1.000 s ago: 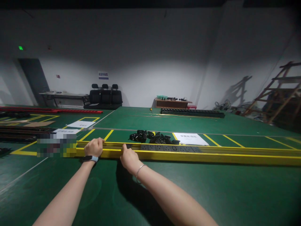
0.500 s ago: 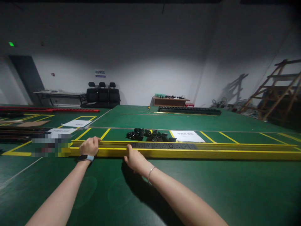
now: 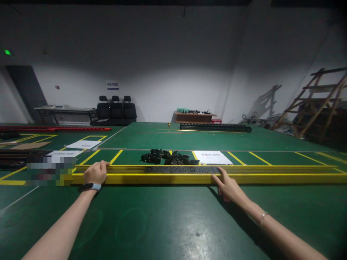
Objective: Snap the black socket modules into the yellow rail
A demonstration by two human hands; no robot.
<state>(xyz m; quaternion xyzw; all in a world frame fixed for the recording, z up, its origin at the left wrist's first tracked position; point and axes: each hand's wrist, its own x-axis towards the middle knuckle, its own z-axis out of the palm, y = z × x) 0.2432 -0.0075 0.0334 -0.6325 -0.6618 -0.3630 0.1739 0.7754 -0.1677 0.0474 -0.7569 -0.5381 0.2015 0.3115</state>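
Note:
A long yellow metal channel (image 3: 162,179) lies across the green table, open side up. Inside it sits a row of black socket modules (image 3: 175,169) with outlet faces upward. My left hand (image 3: 95,172), with a watch on its wrist, is closed over the channel close to its left end. Farther right, my right hand (image 3: 229,188) is open. Its extended index finger touches the right end of the socket row, and the thumb lies by the channel's front wall. Just behind the channel is a pile of loose black plastic parts (image 3: 165,157).
Printed white paper (image 3: 213,157) lies behind the channel, among yellow tape lines. Dark bars (image 3: 21,159) and red rails (image 3: 54,128) are on the left. A black slotted rail (image 3: 215,127) is at the back. A wooden ladder (image 3: 314,97) stands far right.
My right hand has moved right along the channel, from the left end of the socket row to its right end. My left hand keeps its hold. The view has shifted slightly.

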